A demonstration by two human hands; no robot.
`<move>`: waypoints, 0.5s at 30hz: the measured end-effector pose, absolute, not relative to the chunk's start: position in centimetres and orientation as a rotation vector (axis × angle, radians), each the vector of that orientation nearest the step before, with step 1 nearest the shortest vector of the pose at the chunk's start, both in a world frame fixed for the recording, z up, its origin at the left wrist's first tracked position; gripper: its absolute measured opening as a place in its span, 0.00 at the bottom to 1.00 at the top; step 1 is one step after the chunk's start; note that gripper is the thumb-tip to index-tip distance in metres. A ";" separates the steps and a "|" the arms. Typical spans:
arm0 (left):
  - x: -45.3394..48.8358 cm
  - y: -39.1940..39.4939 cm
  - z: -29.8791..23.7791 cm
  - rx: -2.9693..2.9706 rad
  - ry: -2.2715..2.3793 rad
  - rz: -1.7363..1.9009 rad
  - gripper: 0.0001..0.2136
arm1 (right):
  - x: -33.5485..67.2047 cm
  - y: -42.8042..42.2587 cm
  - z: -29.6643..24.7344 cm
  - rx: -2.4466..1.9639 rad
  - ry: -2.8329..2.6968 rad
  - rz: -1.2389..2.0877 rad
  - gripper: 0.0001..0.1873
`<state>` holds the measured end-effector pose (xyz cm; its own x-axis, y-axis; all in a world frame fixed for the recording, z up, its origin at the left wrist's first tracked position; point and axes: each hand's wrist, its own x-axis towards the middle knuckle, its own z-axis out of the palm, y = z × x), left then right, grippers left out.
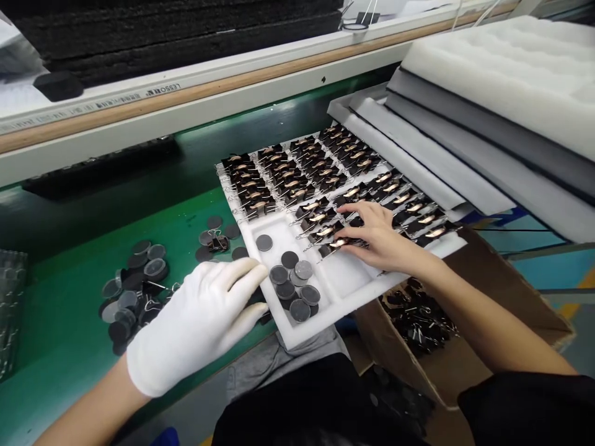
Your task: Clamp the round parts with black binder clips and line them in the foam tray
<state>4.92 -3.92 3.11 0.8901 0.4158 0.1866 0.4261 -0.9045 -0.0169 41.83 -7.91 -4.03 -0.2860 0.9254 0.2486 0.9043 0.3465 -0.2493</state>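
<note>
A white foam tray (325,310) lies across the bench edge, filled with rows of black binder clips (279,176) holding small parts. My right hand (376,238), bare, rests on the clips in the tray's near rows, fingers curled down onto one clip (337,243). My left hand (204,319), in a white glove, lies flat with fingers together against the tray's left edge. Several grey discs (292,288) sit loose in an open compartment of the tray, just right of that hand.
More grey discs (134,288) and loose clips are heaped on the green mat (60,322) at left. A cardboard box (483,297) of black clips stands under the tray at right. Stacked white foam sheets (502,80) fill the right rear. A white rail (186,99) runs along the back.
</note>
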 end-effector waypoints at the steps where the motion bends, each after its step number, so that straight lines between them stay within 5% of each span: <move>1: 4.9 -3.9 3.2 -3.003 -0.672 -0.261 0.17 | 41.9 -8.0 -3.8 -1.593 -2.292 0.080 0.09; 11: 2.1 -4.3 2.9 -2.941 -0.786 -0.278 0.16 | 41.9 -7.9 -4.9 -1.560 -2.303 -0.230 0.09; 15: -2.8 -4.4 2.9 -2.733 -1.104 -0.456 0.19 | 41.8 -9.2 -4.8 -1.406 -2.226 -0.295 0.23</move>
